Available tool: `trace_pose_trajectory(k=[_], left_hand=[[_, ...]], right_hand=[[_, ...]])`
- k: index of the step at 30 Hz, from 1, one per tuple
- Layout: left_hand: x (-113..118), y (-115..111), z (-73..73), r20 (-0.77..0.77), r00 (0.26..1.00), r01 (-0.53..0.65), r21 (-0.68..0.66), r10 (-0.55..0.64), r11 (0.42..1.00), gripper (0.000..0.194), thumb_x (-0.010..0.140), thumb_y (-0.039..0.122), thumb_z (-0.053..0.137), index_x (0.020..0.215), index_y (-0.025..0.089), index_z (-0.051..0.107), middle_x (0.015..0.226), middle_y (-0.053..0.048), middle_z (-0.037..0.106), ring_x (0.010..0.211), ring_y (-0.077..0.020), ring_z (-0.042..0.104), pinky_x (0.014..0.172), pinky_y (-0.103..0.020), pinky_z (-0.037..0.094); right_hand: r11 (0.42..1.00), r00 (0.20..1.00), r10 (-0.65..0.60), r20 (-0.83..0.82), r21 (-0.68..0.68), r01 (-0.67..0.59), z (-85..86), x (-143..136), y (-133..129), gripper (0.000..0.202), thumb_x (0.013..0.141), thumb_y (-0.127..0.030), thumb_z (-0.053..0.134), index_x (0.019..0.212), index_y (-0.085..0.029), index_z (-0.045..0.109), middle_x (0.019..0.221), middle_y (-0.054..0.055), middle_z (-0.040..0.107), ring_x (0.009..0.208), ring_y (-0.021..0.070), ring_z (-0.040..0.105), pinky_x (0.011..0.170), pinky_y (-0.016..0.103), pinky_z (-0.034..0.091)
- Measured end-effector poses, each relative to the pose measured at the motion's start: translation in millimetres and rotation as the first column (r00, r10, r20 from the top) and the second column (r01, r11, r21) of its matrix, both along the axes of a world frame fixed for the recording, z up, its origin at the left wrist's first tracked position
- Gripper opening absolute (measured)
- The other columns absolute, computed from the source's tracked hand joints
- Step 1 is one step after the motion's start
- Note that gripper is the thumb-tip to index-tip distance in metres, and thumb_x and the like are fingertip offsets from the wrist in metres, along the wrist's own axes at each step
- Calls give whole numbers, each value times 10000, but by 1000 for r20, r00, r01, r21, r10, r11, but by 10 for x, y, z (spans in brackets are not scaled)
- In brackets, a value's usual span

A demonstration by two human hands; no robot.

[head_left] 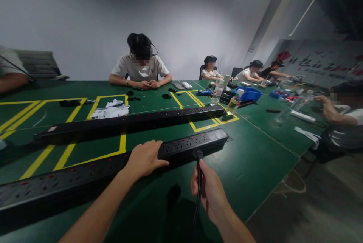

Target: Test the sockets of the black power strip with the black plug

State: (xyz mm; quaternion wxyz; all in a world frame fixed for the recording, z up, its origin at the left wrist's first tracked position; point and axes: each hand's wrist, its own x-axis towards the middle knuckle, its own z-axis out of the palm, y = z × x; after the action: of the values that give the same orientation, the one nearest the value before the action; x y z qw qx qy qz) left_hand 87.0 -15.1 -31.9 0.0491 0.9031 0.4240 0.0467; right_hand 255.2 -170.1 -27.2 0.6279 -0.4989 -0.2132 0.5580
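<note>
The left hand (143,160) is gripping the near strip (184,144), with its fingers bending over the top and its thumb pointing along the near side. The right hand (211,186) is pinching the black cord (198,194) just below the plug (198,154), and the plug is meeting the near side of the strip, close to its right end. I am not able to tell how far in it is going. To do this well, I think the left hand should be pressing down so the long strip is not sliding or rolling. The right hand should be holding the hard plug, not the bendy cord, and lining it up straight, since a tilt could be making it jam. The strip is lying on the green table (255,152), over the yellow tape (66,156). Past it, the far strip (141,119) is lying near some white papers (109,112), and 2 bottles (233,104) are standing near a blue bin (249,93). Across the table, 1 person (159,69) is leaning on both arms, and more people are sitting farther off by the gray wall (85,20).
</note>
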Motion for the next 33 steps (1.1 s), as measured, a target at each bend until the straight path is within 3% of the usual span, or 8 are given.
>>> trace_pose_trajectory(k=[9,16,25,33], left_hand=[[-253,72,-72,17,1000,-7,13,7,1000,746,703,699,506,1251,193,476,1086,-125,614,1009,-306,568,849,-395,403],[-303,-72,-112,79,993,76,174,-91,982,692,810,597,459,1387,235,337,1168,-124,567,1050,-281,526,916,-404,361],[-357,-108,-184,134,989,36,220,-67,975,600,837,565,439,1344,246,416,1204,-119,559,1105,-290,498,922,-422,372],[-349,-168,-137,132,989,41,199,-68,979,564,848,465,457,1360,237,392,1224,-132,542,1121,-298,483,916,-439,375]], right_hand=[[997,997,72,-30,20,-72,-18,-88,66,418,857,-543,467,689,-166,532,391,-13,491,366,98,429,414,205,280],[987,986,163,-38,6,-162,-8,-118,139,412,860,-523,467,682,-159,544,400,-11,503,381,103,449,455,218,317],[950,909,312,-276,75,-304,65,-216,485,396,896,-439,358,637,-177,502,337,-28,429,340,105,375,476,245,320],[930,928,347,-135,-77,-359,60,-354,695,388,894,-426,349,655,-167,512,355,-23,447,354,107,414,466,229,328]])
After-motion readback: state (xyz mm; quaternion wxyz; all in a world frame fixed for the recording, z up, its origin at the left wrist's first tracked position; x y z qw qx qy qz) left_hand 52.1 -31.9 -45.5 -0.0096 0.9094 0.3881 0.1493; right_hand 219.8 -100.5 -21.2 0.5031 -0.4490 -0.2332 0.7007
